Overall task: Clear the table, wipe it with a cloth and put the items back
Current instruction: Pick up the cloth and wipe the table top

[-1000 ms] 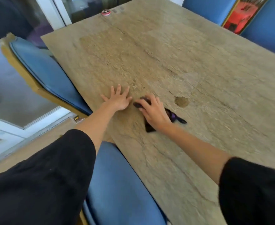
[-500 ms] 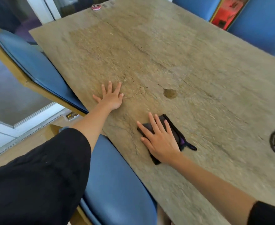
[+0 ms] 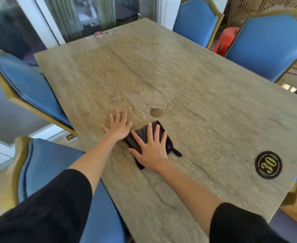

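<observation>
Your right hand (image 3: pixel 151 151) presses flat, fingers spread, on the cloth (image 3: pixel 141 134), which lies lengthwise along your fingers, tail towards the coaster (image 3: pixel 268 164); left hand (image 3: pixel 118 128) flat too.

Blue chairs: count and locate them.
4 chairs: two along the table's left side, one at its far end, one far right. Others may be cut off at the right edge.
</observation>
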